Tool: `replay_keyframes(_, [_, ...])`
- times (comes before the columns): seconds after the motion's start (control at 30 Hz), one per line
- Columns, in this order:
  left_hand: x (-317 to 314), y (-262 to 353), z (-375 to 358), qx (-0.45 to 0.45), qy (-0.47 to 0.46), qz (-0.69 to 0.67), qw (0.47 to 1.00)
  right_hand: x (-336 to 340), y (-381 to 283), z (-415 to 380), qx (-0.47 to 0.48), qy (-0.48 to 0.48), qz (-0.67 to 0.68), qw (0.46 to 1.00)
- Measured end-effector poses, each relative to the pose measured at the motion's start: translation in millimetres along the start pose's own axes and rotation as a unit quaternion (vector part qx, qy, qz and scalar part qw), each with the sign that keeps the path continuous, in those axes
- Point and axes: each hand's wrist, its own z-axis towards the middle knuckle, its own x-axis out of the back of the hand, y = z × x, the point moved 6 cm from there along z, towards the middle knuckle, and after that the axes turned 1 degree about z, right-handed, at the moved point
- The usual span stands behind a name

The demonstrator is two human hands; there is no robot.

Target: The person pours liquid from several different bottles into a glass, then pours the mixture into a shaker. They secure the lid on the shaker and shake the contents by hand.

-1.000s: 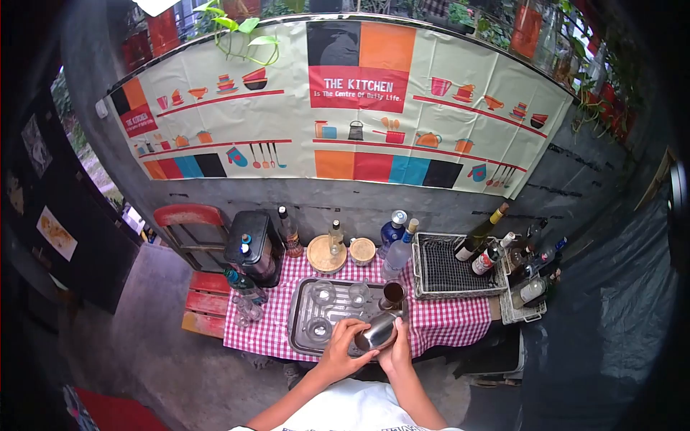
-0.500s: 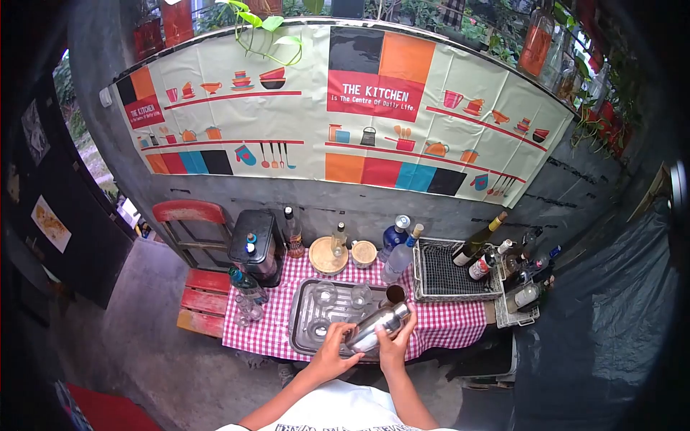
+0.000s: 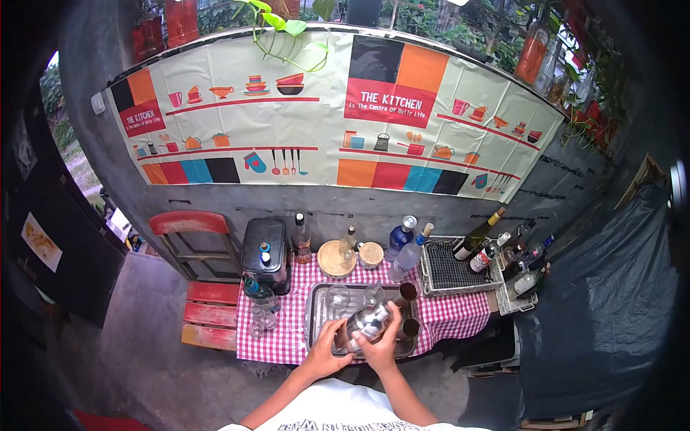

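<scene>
A silver metal shaker (image 3: 368, 323), slightly blurred, is held tilted between both hands above the front of a metal tray (image 3: 311, 316). My left hand (image 3: 328, 351) wraps round its lower left end. On the shaker's right side are the fingers of my right hand (image 3: 382, 346), closed near its upper end. Behind the shaker, clear glasses (image 3: 338, 296) stand in the tray. Two dark brown cups, one behind (image 3: 407, 291) and one in front (image 3: 410, 328), are just right of my right hand.
A checkered cloth (image 3: 277, 350) covers the table. Bottles (image 3: 405, 260), round wooden lids (image 3: 336, 258) and a black bin (image 3: 266, 251) stand along the back. A wire basket (image 3: 460, 287) with bottles is at the right. Left stands a red chair (image 3: 208, 314).
Both hands have shifted slightly left relative to the tray with the shaker, which is turned a little. A second brown cup now shows beside my right hand. The camera view has shifted.
</scene>
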Motion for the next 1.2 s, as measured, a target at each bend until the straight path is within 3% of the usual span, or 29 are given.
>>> replay_keyframes(0.03, [4,-3,-2,-0.001,-0.002,-0.002,1.000,-4,1,-1,0.000,0.002,-0.002,1.000])
replay_keyframes(0.07, [10,-5,-3,0.001,0.001,0.005,1.000,-4,14,-3,-0.085,0.054,0.108,0.989])
replay_keyframes(0.13, [24,-1,-3,-0.002,0.014,-0.007,1.000,-13,43,-11,-0.212,0.133,0.297,0.921])
replay_keyframes(0.23, [38,8,-5,-0.072,-0.006,0.051,0.996,-32,89,-36,-0.344,0.132,0.431,0.824])
replay_keyframes(0.27, [41,7,-6,-0.066,-0.014,0.050,0.996,-34,98,-42,-0.343,0.134,0.431,0.824])
replay_keyframes(0.33, [48,3,-10,-0.067,-0.028,0.057,0.996,-53,94,-53,-0.390,0.111,0.511,0.758])
replay_keyframes(0.37, [51,1,-12,-0.069,-0.039,0.067,0.995,-57,94,-55,-0.390,0.111,0.512,0.757])
replay_keyframes(0.47, [60,-6,-19,-0.042,-0.051,0.053,0.996,-69,97,-63,-0.394,0.115,0.506,0.759])
replay_keyframes(0.53, [62,-17,-23,-0.033,-0.060,0.049,0.996,-58,97,-58,-0.322,0.191,0.400,0.836])
replay_keyframes(0.57, [63,-19,-24,-0.033,-0.061,0.050,0.996,-59,96,-57,-0.322,0.192,0.401,0.836])
replay_keyframes(0.63, [64,-23,-26,-0.005,-0.062,0.035,0.997,-54,59,-41,-0.195,0.184,0.271,0.925])
replay_keyframes(0.67, [63,-22,-25,0.008,-0.073,0.045,0.996,-55,47,-37,-0.195,0.184,0.271,0.924])
replay_keyframes(0.77, [54,-32,-25,0.042,-0.053,0.008,0.998,-61,-6,-21,-0.027,0.072,0.015,0.997])
replay_keyframes(0.9, [41,-34,-23,0.065,-0.027,-0.020,0.997,-63,-9,-28,0.030,-0.007,-0.125,0.992])
replay_keyframes(1.03, [30,-33,-23,0.029,-0.022,0.007,0.999,-61,-41,-25,0.164,-0.046,-0.201,0.965])
replay_keyframes(1.1, [23,-30,-24,0.040,-0.021,0.002,0.999,-52,-38,-27,0.155,-0.048,-0.203,0.966])
replay_keyframes(1.2, [16,-10,-18,0.001,-0.024,0.030,0.999,-27,-7,-24,-0.008,0.020,-0.012,1.000])
